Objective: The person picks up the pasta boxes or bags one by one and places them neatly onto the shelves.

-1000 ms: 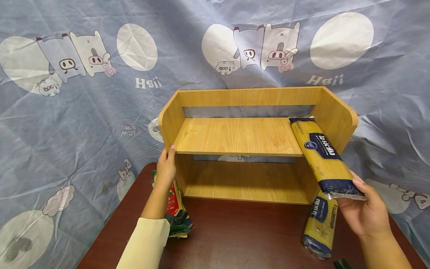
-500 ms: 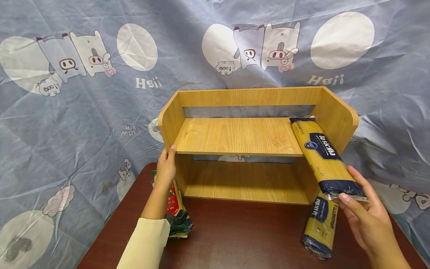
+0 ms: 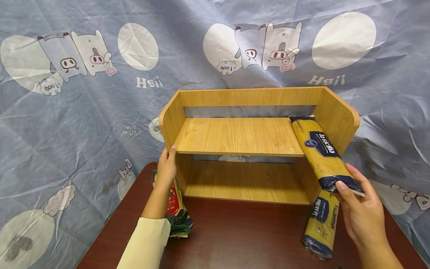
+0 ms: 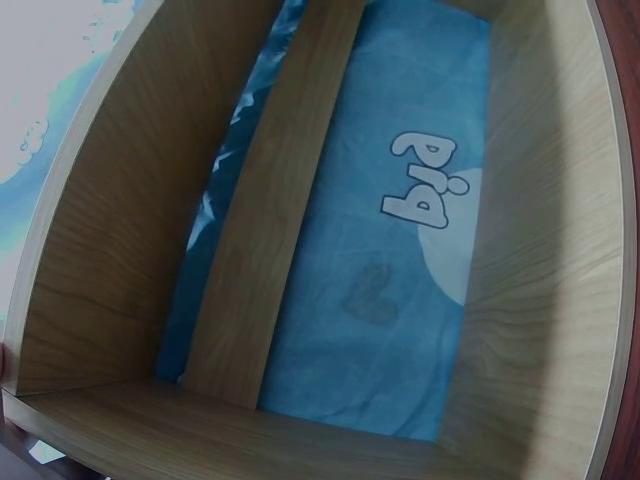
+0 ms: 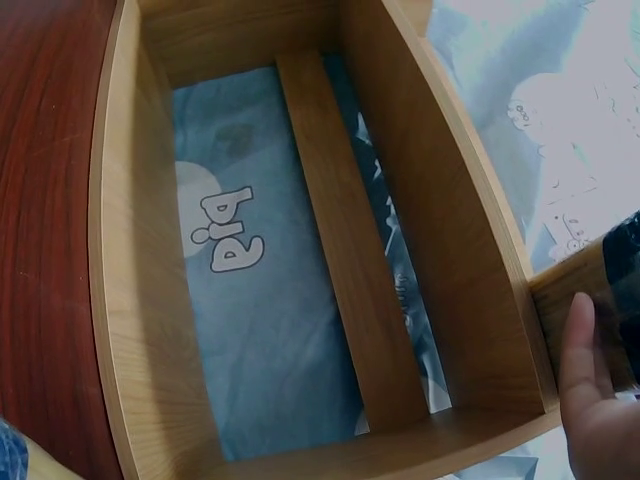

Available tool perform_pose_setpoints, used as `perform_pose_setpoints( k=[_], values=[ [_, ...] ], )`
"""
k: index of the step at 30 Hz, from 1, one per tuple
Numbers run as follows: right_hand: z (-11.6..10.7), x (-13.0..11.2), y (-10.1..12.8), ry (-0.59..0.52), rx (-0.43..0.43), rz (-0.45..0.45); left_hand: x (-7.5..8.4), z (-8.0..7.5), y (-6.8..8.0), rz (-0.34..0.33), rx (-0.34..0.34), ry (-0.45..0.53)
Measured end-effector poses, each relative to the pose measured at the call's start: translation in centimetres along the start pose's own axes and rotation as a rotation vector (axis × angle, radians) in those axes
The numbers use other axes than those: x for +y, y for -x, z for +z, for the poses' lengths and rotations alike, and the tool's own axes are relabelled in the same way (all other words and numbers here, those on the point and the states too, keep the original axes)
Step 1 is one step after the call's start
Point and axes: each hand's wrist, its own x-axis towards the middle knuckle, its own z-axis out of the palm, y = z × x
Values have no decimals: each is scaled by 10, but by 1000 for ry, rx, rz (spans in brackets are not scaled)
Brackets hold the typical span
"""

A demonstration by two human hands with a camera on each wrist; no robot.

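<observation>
A yellow and navy spaghetti pack [image 3: 317, 153] lies along the right end of the upper board of a wooden shelf [image 3: 240, 136]. Its near end juts out past the board's front edge. My right hand [image 3: 364, 215] grips that end, thumb against the near edge and fingers along the right side. At the shelf's left side panel, my left hand [image 3: 167, 166] holds the front edge by the upper board, with its other fingers partly hidden. In the right wrist view, part of the right hand [image 5: 590, 400] shows beside the pack's dark end.
A second spaghetti pack [image 3: 320, 226] leans by the shelf's lower right corner. Left of the shelf, behind my forearm, stands a red and green pasta pack [image 3: 174, 203]. The shelf is on a dark red-brown table [image 3: 235, 231], with a patterned blue cloth [image 3: 100, 112] behind.
My right hand has shifted its hold, the thumb coming round to the pack's near end. The near end has moved slightly back and up. My left hand stays in place.
</observation>
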Motion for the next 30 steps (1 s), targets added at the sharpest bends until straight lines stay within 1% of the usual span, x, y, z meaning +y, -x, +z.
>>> perform_pose_setpoints(
  k=[3,9,12,15,19,23,26,30],
  values=[
    [5,1,-5,35,47,11,0,0,0,4,-1,6],
    [13,2,-15,163,134,41,0,0,0,19,-6,16],
    [17,3,-20,201,186,54,-1,0,-1,19,-8,13],
    [20,4,-24,216,221,57,-1,0,-1,20,-8,9],
    [21,6,-29,208,269,49,-1,0,-1,26,-10,12],
    [21,7,-34,240,321,47,0,1,-1,26,-13,15],
    [20,8,-37,273,337,44,1,0,0,26,-15,22],
    [21,9,-40,276,323,38,2,-1,1,20,-13,19]
  ],
)
